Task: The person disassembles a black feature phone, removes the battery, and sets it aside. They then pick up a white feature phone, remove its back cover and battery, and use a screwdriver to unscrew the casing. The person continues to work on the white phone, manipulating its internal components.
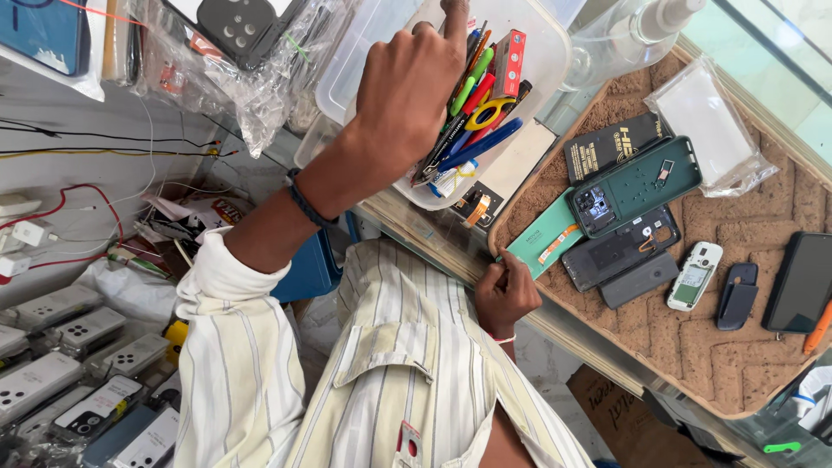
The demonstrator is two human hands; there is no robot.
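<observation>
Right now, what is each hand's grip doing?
Left hand: reaching among pens in the tub; grip cannot be told.
Right hand: fingers curled closed, touching the corner of the green panel.

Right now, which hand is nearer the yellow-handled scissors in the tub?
Left. The left hand is in the tool tub, right beside the scissors. The right hand is down at the mat's edge, by the green panel.

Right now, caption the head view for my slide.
One hand reaches into a clear tool tub; the other hand rests at the brown mat's edge.
</observation>
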